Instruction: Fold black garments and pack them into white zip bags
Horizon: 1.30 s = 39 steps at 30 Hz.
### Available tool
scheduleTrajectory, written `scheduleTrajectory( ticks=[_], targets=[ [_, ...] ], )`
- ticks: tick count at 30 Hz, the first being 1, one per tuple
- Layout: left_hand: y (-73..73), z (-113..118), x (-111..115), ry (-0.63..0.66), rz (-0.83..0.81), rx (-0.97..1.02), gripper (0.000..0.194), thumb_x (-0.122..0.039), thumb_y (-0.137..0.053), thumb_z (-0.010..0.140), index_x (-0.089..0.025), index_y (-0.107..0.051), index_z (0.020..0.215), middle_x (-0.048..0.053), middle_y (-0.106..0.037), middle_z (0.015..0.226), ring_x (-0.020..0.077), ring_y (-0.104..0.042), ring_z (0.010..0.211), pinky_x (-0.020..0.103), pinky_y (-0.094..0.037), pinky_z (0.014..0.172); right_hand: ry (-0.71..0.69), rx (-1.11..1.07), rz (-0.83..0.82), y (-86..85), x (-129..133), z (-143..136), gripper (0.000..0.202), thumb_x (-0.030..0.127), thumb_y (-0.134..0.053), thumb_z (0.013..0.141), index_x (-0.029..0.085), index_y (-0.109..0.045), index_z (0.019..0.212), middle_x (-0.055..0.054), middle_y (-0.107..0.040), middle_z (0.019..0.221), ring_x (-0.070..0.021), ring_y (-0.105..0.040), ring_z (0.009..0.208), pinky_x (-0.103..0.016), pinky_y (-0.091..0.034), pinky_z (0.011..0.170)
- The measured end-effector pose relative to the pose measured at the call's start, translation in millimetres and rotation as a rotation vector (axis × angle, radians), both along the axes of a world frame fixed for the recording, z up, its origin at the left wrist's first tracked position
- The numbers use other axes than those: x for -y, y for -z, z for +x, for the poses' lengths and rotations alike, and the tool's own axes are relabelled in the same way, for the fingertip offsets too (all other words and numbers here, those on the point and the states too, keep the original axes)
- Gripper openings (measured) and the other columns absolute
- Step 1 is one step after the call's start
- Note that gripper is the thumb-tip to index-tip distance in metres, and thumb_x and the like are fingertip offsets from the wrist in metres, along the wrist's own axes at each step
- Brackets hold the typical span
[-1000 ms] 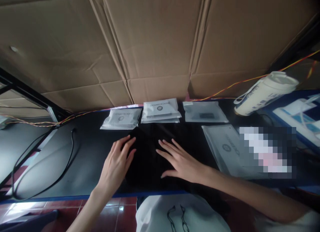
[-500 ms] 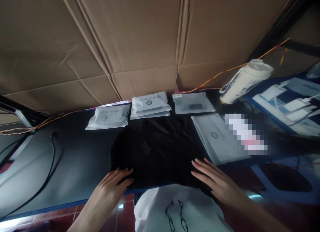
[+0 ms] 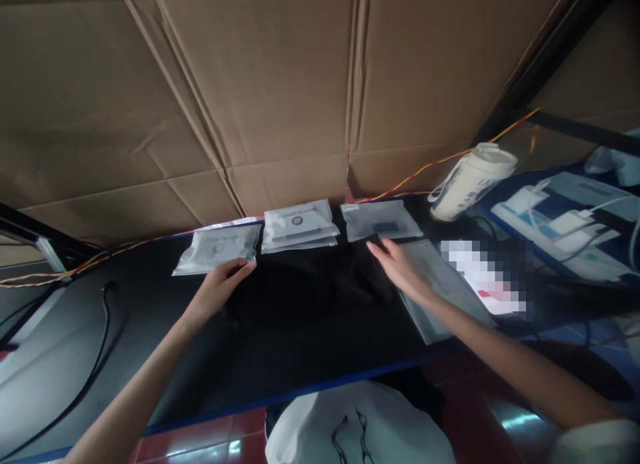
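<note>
A piece of black cloth (image 3: 320, 277) lies spread on the black tabletop, its outline hard to tell from the dark surface. My left hand (image 3: 225, 281) is closed at the cloth's far left corner, thumb and fingers pinched together just in front of a frosted bag. At the far right corner my right hand (image 3: 400, 271) also pinches the cloth, its wrist passing over a larger frosted zip bag (image 3: 425, 317). Both forearms reach forward across the table.
Along the back lie a frosted bag (image 3: 220, 244), stacked printed bags (image 3: 297, 221) and another zip bag (image 3: 375, 221). Right of them are a white tumbler (image 3: 470, 184), a blurred-out item (image 3: 485, 277) and chargers (image 3: 575, 224). Cardboard (image 3: 280, 84) stands behind; a black cable (image 3: 103, 331) lies left.
Both hands have moved away from me, from the cloth's near edge to its far corners, and have closed there. The cloth's near part has shifted forward, baring tabletop near me.
</note>
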<state>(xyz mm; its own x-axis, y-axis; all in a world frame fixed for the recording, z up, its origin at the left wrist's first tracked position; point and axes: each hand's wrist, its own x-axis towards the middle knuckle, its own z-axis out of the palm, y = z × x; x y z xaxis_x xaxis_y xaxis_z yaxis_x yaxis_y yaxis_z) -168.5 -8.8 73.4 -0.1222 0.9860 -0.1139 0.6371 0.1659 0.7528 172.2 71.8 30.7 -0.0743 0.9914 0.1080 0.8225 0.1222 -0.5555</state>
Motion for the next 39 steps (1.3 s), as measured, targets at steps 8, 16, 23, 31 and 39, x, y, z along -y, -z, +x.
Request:
scheduleTrajectory(
  ticks=[8,16,23,31,39],
  targets=[
    [50.0,-24,4,-0.089,-0.094,0.146,0.050,-0.065,-0.046,0.080,-0.018,-0.063,0.083,0.000,-0.063,0.068,0.0165,-0.058,0.064,0.025,-0.046,0.061,-0.069,0.181,0.137,36.4,-10,-10,0.035,0.037,-0.034,0.097,0.016,-0.059,0.107,-0.010,-0.069,0.073,-0.0247,-0.065,0.065,-0.027,-0.036,0.054],
    [59.6,-26,6,-0.103,0.058,-0.106,0.038,-0.058,-0.051,0.080,-0.021,-0.058,0.078,-0.005,-0.051,0.060,0.0132,-0.044,0.058,0.022,-0.033,0.058,-0.222,0.256,0.272,39.8,-5,2,0.039,0.040,-0.028,0.099,0.017,-0.059,0.104,-0.008,-0.070,0.081,-0.0204,-0.066,0.067,-0.025,-0.036,0.050],
    [58.2,-32,-9,0.027,0.104,-0.302,0.041,-0.057,-0.040,0.087,-0.021,-0.058,0.081,-0.004,-0.053,0.061,0.0148,-0.051,0.059,0.021,-0.037,0.059,-0.142,0.370,0.321,35.4,4,2,0.037,0.040,-0.035,0.097,0.013,-0.058,0.111,-0.013,-0.068,0.091,-0.0245,-0.065,0.068,-0.029,-0.041,0.050],
    [40.7,2,5,-0.094,0.273,-0.701,0.041,-0.050,-0.030,0.094,-0.021,-0.058,0.100,0.009,-0.064,0.103,0.0260,-0.062,0.094,0.030,-0.044,0.075,-0.240,0.429,0.512,17.2,32,-21,0.037,0.031,-0.046,0.094,0.013,-0.054,0.125,-0.017,-0.051,0.134,-0.0315,-0.048,0.121,-0.056,-0.028,0.107],
    [40.6,-21,18,-0.036,-0.251,-0.400,0.047,-0.057,-0.047,0.084,-0.021,-0.064,0.108,0.009,-0.071,0.095,0.0334,-0.065,0.096,0.038,-0.048,0.079,-0.369,0.392,0.321,54.5,47,-39,0.064,0.055,-0.042,0.090,0.008,-0.050,0.132,-0.022,-0.044,0.141,-0.0370,-0.037,0.132,-0.061,-0.028,0.106]
  ],
)
